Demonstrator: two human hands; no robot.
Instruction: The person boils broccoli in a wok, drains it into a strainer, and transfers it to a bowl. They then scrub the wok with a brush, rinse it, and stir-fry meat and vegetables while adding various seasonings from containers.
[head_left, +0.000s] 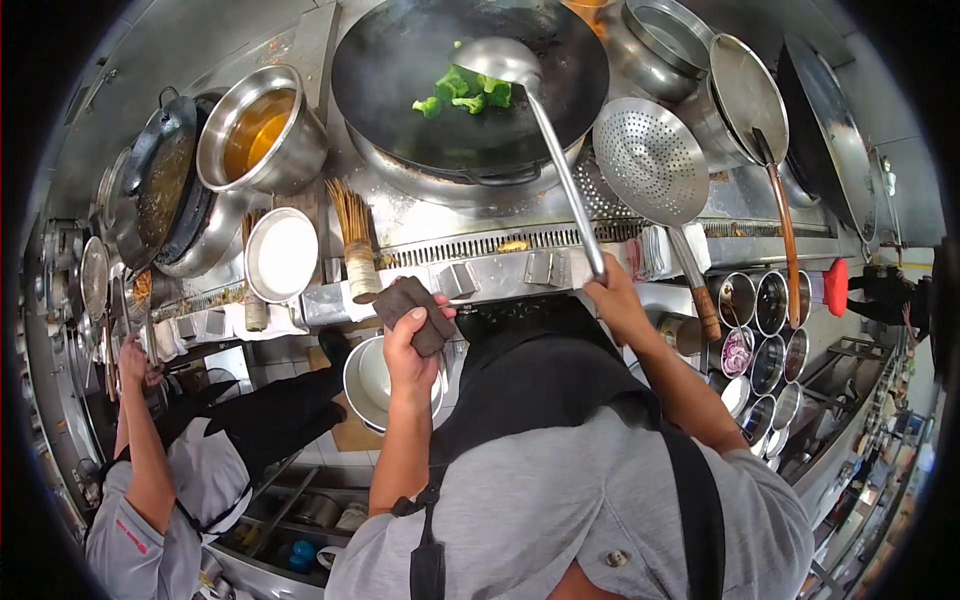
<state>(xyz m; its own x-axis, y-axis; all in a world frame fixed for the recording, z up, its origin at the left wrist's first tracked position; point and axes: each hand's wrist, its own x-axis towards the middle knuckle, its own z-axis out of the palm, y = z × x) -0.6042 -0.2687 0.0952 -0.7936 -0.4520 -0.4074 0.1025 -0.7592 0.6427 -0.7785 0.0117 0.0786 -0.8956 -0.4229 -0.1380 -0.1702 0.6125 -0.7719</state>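
Note:
My right hand [617, 300] is closed round the end of the handle of a long steel ladle [560, 150]. The ladle's bowl hangs over the black wok [380, 70], right above a few bright green broccoli florets [468, 90]. Some steam rises from the wok. In front of the stove edge, my left hand [405, 350] grips a dark brown folded cloth [415, 315], thumb on top. Just left of the cloth a bamboo brush [357, 240] stands with its bristles up. Below that hand is a white pot [365, 385].
A perforated strainer [650, 160] lies right of the wok, beside a mesh sieve [748, 95]. At left stand a pot of amber oil [257, 135] and a white bowl [282, 255]. Several seasoning tins [768, 365] fill the right side. A co-worker [190, 480] works at left.

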